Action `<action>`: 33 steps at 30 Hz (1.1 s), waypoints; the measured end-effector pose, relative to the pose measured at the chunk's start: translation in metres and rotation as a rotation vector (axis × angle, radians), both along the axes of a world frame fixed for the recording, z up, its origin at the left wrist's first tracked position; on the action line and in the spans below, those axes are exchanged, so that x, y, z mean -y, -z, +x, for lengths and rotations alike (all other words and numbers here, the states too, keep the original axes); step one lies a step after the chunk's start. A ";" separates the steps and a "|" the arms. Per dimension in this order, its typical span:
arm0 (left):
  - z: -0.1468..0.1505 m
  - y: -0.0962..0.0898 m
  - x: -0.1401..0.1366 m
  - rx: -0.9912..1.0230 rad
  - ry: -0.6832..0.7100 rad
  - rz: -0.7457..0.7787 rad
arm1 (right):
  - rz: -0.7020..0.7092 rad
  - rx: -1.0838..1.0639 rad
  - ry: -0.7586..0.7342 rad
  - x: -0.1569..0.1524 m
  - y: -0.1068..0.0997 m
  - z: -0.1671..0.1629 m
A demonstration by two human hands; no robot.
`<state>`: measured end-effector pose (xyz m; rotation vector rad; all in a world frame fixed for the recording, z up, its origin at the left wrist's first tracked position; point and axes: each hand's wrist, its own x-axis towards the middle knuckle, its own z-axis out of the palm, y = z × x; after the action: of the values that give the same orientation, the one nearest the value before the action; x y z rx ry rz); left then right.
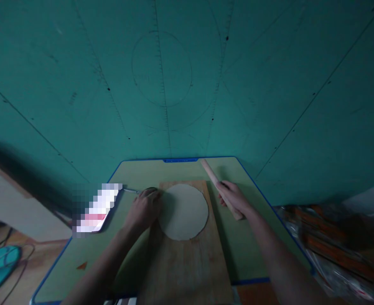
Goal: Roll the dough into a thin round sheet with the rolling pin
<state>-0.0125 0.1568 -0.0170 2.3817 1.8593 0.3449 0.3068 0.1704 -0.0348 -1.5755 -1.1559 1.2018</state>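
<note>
A thin, flat round of dough (pixel 183 212) lies on the far end of a wooden board (pixel 190 267). My right hand (pixel 233 195) is closed around a wooden rolling pin (pixel 210 171), held slantwise just right of the board. At the dough's left edge is my left hand (pixel 146 206), its fingers curled downward. A dark, curved object (pixel 151 188) shows just behind those fingers, mostly hidden by them. From it a thin, pale strip, perhaps a handle or cord (pixel 130 190), runs left; I cannot make out its kind.
The pale green folding table (pixel 142 169) has a blue edge and stands against a green wall (pixel 180 84) with drawn lines and circles. A blurred, bright screen-like slab (pixel 99 207) is at the table's left. Plastic-wrapped items (pixel 333 245) lie on the right, beyond the table.
</note>
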 end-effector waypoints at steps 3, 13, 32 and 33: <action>0.003 -0.008 0.010 -0.055 -0.054 -0.050 | 0.009 0.036 -0.014 0.001 0.000 -0.003; 0.030 -0.018 0.002 -0.082 -0.100 -0.104 | 0.054 0.085 -0.010 0.005 -0.002 -0.007; 0.052 -0.017 -0.054 0.027 -0.140 -0.236 | 0.046 0.076 -0.038 0.005 -0.010 -0.011; 0.052 -0.018 -0.056 0.045 -0.121 -0.239 | 0.049 0.076 -0.039 0.005 -0.010 -0.012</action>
<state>0.0399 0.2127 0.0010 2.0963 1.9097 0.1726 0.2951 0.1654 -0.0248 -1.5802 -1.2609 1.1392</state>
